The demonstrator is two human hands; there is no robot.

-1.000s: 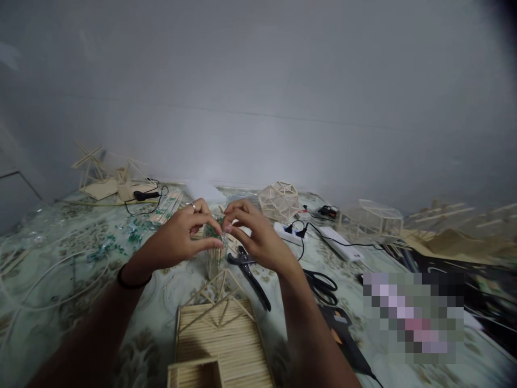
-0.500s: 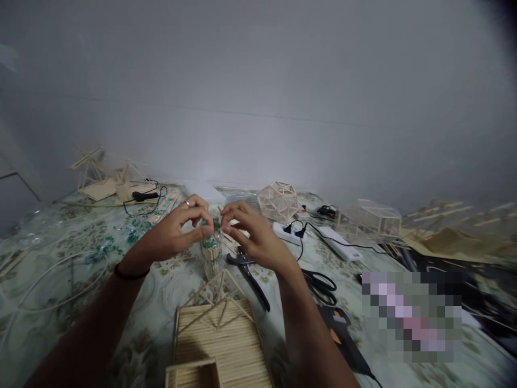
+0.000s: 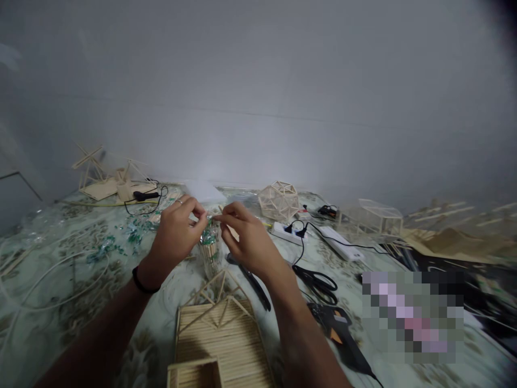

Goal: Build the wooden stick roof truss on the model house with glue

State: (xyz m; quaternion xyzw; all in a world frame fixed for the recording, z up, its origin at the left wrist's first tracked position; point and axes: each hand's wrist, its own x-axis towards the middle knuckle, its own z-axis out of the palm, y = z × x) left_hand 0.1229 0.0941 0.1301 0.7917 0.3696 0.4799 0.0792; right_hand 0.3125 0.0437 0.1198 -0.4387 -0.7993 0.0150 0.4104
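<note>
Both hands meet over a clear-sided bundle of thin wooden sticks (image 3: 210, 253) with green at its top. My left hand (image 3: 177, 231) has thumb and forefinger pinched together just above the bundle's left side. Opposite it, my right hand (image 3: 246, 237) also pinches, its fingertips almost touching the left ones. Whatever lies between the fingertips is too small to make out. Nearer to me sits a wooden stick model (image 3: 222, 334) with a slatted floor, a triangular frame and a small box. Black-handled pliers (image 3: 256, 288) lie partly hidden under my right hand.
Green scraps (image 3: 131, 229) litter the table at left, near a white cable (image 3: 24, 310). A stick dome (image 3: 278, 199) and a white power strip (image 3: 288, 233) stand behind. To the right are black-handled scissors (image 3: 319, 283), a black corded tool (image 3: 343, 339) and a blurred-out patch.
Both hands have shifted slightly left, and their fingertips have come closer together above the bundle. My left wrist is raised more, and my right hand now covers more of the pliers.
</note>
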